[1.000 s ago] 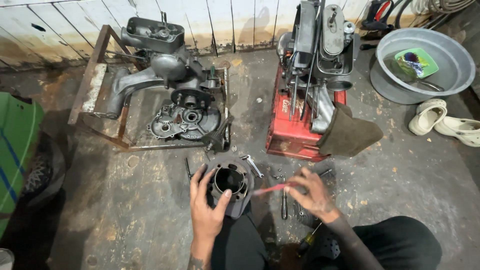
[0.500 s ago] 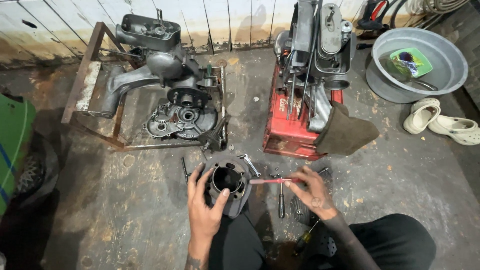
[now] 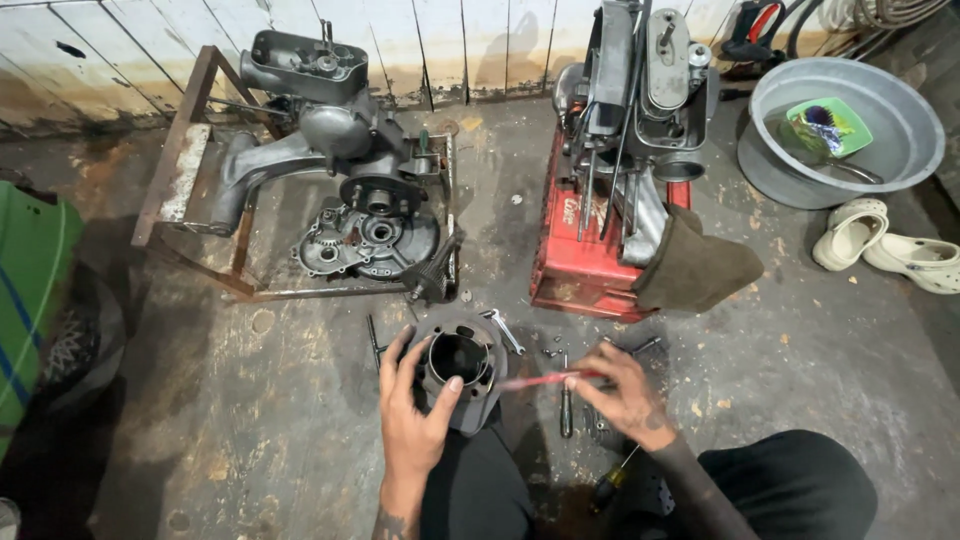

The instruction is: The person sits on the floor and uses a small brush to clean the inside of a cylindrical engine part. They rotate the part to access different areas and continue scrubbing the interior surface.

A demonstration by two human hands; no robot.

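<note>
Swinging my right hand (image 3: pixel 625 400) in, I am pinching a thin red tool (image 3: pixel 535 381) toward the dark finned metal cylinder (image 3: pixel 460 365), which my left hand (image 3: pixel 415 415) is gripping steady on the concrete floor (image 3: pixel 250 420).

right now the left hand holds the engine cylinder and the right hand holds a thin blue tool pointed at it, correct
Not quite: the thin tool is red, not blue, as the head view shows. The rest stands: the left hand holds the engine cylinder, and the right hand holds that tool pointed at it.
</note>
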